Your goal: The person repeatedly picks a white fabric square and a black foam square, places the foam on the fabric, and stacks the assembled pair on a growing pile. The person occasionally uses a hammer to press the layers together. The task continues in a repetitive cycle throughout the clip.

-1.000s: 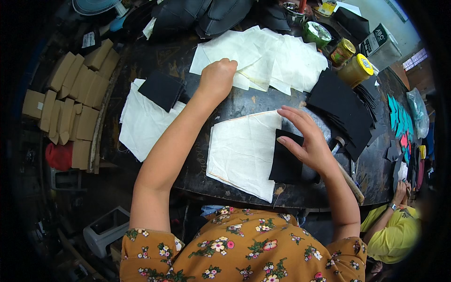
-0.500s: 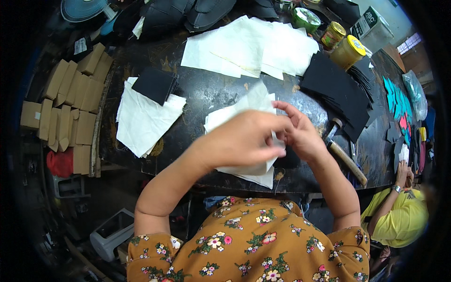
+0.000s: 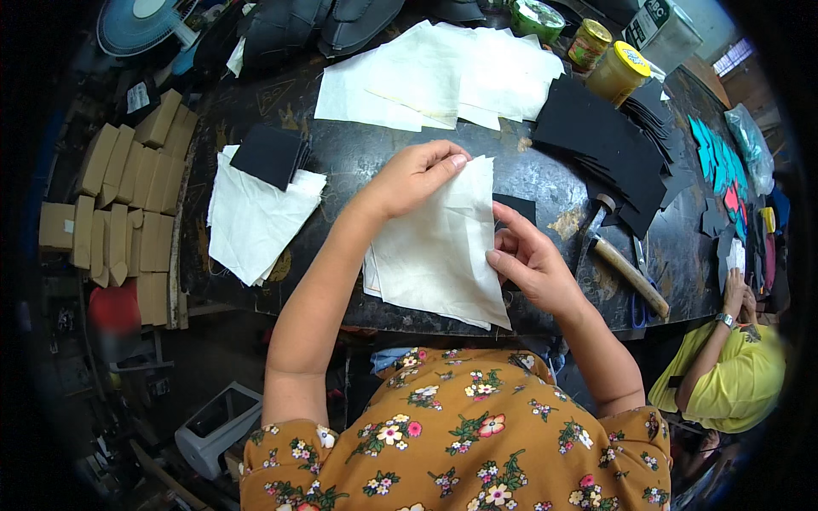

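Observation:
A white cloth piece (image 3: pixel 443 247) is stretched between my two hands over a small stack of similar white pieces (image 3: pixel 371 277). My left hand (image 3: pixel 423 175) pinches its far edge, thumb on top. At its right edge, my right hand (image 3: pixel 535 262) grips the same cloth between thumb and fingers. A black piece (image 3: pixel 516 207) lies partly hidden behind the cloth, beside my right fingers. To the left rests another stack of white cloth (image 3: pixel 260 221), with black square pieces (image 3: pixel 271 157) on its far end.
White cloth sheets (image 3: pixel 426 72) lie across the table's far side. Black sheets (image 3: pixel 596 136), a hammer (image 3: pixel 630 277) and scissors (image 3: pixel 641 294) are at right, jars (image 3: pixel 618 75) behind them. Cardboard pieces (image 3: pixel 136 183) stand at left. A co-worker in yellow (image 3: pixel 733 379) sits at far right.
My hands, close together before, have parted. The left one has moved to the cloth's far edge, and the cloth now hangs spread out between them. The view has shifted slightly.

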A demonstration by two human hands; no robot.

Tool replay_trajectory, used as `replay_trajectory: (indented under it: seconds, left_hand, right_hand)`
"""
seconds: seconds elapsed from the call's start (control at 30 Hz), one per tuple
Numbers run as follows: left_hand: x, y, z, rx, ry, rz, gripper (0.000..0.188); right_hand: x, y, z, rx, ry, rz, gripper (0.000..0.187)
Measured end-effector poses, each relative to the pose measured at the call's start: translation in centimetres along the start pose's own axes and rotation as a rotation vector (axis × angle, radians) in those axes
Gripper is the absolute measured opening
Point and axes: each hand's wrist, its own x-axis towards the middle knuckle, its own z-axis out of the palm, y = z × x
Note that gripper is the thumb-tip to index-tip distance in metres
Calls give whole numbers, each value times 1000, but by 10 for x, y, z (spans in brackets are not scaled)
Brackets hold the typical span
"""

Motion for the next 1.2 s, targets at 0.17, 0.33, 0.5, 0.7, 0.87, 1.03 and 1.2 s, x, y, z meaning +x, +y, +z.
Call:
replay_trajectory:
  seconds: [0.17,0.33,0.5,0.7,0.87,1.03,1.2]
  left_hand:
    - [-35,34,-15,-337,34,80,48]
    - [-61,72,-32,-136,209,236,47]
    - [-11,44,-13,95,126,61,35]
    - [5,-6,20,275,193,-49,32]
    - [4,-7,18,333,205,1,33]
    - [2,-7,25,347,238,13,37]
    - [-9,-1,31,531,351,204,45]
  right_hand:
    - [-21,-3,13,150,-90,-47,87]
    - [-49,-4,43,108,-182,179,31]
    - [-49,4,55,182,-95,221,33]
    - [-55,18,40,203,-14,375,27]
    - [-58,15,34,156,-63,399,24]
    - [-69,-24,-15,-263,-178,369,23]
    - [-13,-64,-114,-630,422,-207,19]
